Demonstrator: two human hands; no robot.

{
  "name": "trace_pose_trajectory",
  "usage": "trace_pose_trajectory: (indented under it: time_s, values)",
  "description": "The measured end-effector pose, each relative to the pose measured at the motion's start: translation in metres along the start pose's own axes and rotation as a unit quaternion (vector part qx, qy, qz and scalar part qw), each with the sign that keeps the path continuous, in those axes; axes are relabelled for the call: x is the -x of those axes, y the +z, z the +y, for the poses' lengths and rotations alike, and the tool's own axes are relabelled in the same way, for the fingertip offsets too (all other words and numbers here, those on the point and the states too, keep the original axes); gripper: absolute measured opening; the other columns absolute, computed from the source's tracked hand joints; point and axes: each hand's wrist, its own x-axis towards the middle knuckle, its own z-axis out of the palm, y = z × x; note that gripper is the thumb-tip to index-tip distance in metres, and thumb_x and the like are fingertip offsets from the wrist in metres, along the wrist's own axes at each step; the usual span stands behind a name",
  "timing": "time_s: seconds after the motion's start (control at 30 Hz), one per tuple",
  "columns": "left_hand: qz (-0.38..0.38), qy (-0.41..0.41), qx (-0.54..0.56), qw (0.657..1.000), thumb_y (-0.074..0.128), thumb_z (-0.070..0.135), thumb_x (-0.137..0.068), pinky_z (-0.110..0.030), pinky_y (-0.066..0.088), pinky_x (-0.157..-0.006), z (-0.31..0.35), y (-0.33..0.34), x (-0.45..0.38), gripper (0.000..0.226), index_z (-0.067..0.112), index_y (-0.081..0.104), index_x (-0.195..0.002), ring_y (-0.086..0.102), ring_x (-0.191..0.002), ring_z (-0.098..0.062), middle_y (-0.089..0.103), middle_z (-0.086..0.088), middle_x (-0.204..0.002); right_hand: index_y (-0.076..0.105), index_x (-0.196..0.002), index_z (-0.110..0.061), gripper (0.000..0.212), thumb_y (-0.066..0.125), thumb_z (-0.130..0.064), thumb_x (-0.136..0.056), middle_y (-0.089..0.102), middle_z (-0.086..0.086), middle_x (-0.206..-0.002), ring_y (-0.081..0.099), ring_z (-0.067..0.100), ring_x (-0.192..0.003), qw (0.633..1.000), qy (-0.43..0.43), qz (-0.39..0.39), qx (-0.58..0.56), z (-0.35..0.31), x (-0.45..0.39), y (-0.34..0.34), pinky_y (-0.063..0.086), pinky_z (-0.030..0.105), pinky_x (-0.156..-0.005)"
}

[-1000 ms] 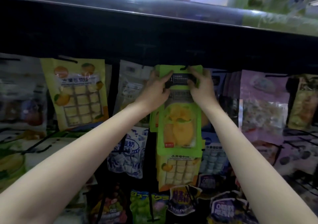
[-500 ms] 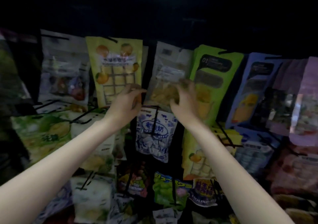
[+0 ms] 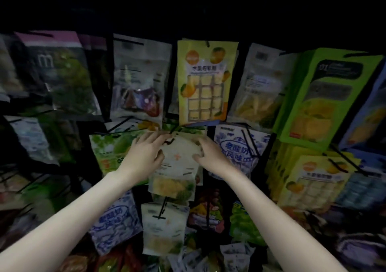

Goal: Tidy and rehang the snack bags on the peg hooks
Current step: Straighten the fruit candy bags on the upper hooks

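A pale white snack bag (image 3: 177, 167) with yellow pieces showing at its bottom hangs in the second row at the centre of a dim peg wall. My left hand (image 3: 146, 153) grips its upper left edge. My right hand (image 3: 211, 153) grips its upper right edge. A black peg hook (image 3: 174, 128) juts out just above the bag's top. Directly above hangs a yellow-green bag (image 3: 205, 83) printed with oranges and yellow cubes.
A green mango bag (image 3: 319, 98) hangs at upper right, a blue-and-white bag (image 3: 240, 150) right of my hands, a green fruit bag (image 3: 110, 148) on the left. Another white bag (image 3: 165, 227) hangs below. Loose bags are heaped along the bottom.
My hands left the green mango bag in the top row, dropped to the second row and closed on the white bag. The view swung left and down.
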Motion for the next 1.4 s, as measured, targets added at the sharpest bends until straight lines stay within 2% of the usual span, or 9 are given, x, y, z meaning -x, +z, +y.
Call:
trace_pose_trajectory:
  time_s: [0.27,0.67,0.73,0.8,0.93,1.1,1.23,1.3,1.4]
  values:
    - [-0.011,0.08,0.05,0.995,0.048,0.009,-0.084,-0.044,0.034,-0.102,-0.02,0.001,0.011,0.064,0.017,0.03,-0.145,0.033,-0.133,-0.028,0.035,-0.002,-0.147,0.053,-0.122,-0.006,0.031,0.046,-0.024,-0.098,0.033,0.005,-0.132,0.045,0.022,-0.115,0.983,0.068,0.173,0.004,-0.005,-0.002,0.038,0.028,0.013,-0.079]
    - [-0.007,0.093,0.053,0.994,0.049,0.005,-0.086,-0.043,0.028,-0.107,-0.023,-0.006,0.005,0.057,0.015,0.039,-0.141,0.034,-0.135,-0.024,0.043,-0.004,-0.143,0.048,-0.128,-0.001,0.037,0.044,-0.022,-0.099,0.035,0.008,-0.131,0.042,0.021,-0.116,0.976,0.072,0.202,-0.016,-0.017,0.014,0.046,0.028,0.015,-0.087]
    - [-0.013,0.084,0.051,0.995,0.048,0.006,-0.087,-0.045,0.03,-0.107,-0.021,-0.008,0.004,0.056,0.016,0.039,-0.141,0.034,-0.135,-0.024,0.044,-0.004,-0.143,0.052,-0.12,-0.001,0.03,0.043,-0.021,-0.099,0.044,0.009,-0.118,0.05,0.02,-0.103,0.978,0.044,0.203,0.002,-0.023,0.021,0.041,0.032,0.02,-0.082]
    - [-0.019,0.076,0.049,0.996,0.048,0.008,-0.087,-0.045,0.03,-0.108,-0.021,-0.01,0.003,0.054,0.017,0.04,-0.14,0.033,-0.135,-0.023,0.044,-0.003,-0.143,0.053,-0.105,-0.004,0.021,0.043,-0.022,-0.099,0.053,0.005,-0.086,0.053,0.02,-0.076,0.976,0.004,0.212,0.046,-0.031,0.03,0.036,0.035,0.029,-0.066]
    - [-0.033,0.067,0.054,0.996,0.044,0.019,-0.092,-0.045,0.025,-0.109,-0.018,-0.015,0.003,0.05,0.018,0.037,-0.142,0.028,-0.138,-0.023,0.04,0.0,-0.146,0.054,-0.1,-0.007,0.015,0.047,-0.019,-0.097,0.064,0.011,-0.078,0.059,0.027,-0.068,0.964,-0.055,0.243,0.092,-0.041,0.051,0.015,0.045,0.037,-0.058]
    - [-0.006,0.083,0.119,0.989,0.029,0.051,-0.087,-0.046,0.029,-0.107,-0.008,-0.022,0.013,0.064,0.019,0.038,-0.141,0.032,-0.134,-0.022,0.041,-0.001,-0.143,0.054,-0.082,-0.007,0.012,0.053,-0.011,-0.093,0.053,-0.006,-0.066,0.046,0.006,-0.058,0.954,-0.098,0.282,0.036,-0.035,0.084,-0.02,0.031,0.027,-0.057]
    - [0.02,0.103,0.308,0.946,0.052,0.017,-0.094,-0.015,0.043,-0.088,0.031,-0.039,0.001,0.044,0.023,0.042,-0.136,0.055,-0.102,-0.005,0.056,-0.004,-0.119,0.053,-0.098,-0.015,0.011,0.053,-0.006,-0.093,0.057,-0.013,-0.082,0.058,0.003,-0.072,0.915,-0.135,0.373,-0.071,-0.042,0.1,-0.055,0.047,0.021,-0.062]
    - [0.042,0.099,0.365,0.925,0.052,0.006,-0.092,-0.015,0.046,-0.082,0.052,-0.05,-0.013,0.047,0.027,0.044,-0.133,0.057,-0.09,-0.009,0.057,-0.005,-0.105,0.048,-0.113,-0.012,0.022,0.052,-0.005,-0.093,0.06,-0.003,-0.078,0.058,0.006,-0.063,0.886,-0.138,0.423,-0.129,-0.042,0.106,-0.072,0.044,0.018,-0.053]
    - [0.096,0.119,0.311,0.938,0.051,0.009,-0.091,-0.026,0.036,-0.098,0.081,-0.059,-0.039,0.047,0.026,0.046,-0.135,0.046,-0.102,-0.018,0.045,-0.006,-0.106,0.053,-0.11,-0.01,0.015,0.047,-0.007,-0.096,0.042,-0.012,-0.054,0.033,0.005,-0.044,0.854,-0.134,0.493,-0.099,-0.036,0.11,-0.098,0.026,0.017,-0.046]
